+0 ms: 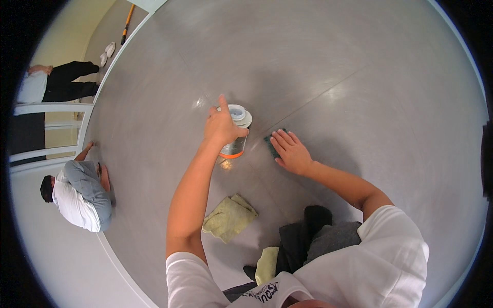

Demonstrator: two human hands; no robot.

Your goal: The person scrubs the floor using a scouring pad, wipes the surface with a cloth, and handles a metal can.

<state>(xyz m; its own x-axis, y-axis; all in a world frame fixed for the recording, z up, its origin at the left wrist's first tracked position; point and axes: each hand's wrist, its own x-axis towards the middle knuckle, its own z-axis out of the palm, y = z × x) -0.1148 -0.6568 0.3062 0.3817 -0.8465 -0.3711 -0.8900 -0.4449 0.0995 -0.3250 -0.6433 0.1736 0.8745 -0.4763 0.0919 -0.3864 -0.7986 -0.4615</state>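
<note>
My left hand is wrapped around the upper part of a round metal can. The can has a silver body, an orange band at its base and a pale top with a white round neck. It seems to rest on the grey floor, slightly tilted in view. To its right, my right hand lies with its fingers over a dark green scouring pad, pressing it to the floor beside a thin dark seam line. Only the pad's left and upper edges show; the palm covers the rest.
A folded yellow-green cloth lies on the floor nearer me, and another cloth hangs by my dark clothing. At the left, a person crouches along the wall. Another person stands beyond a white-framed doorway, near an orange pole.
</note>
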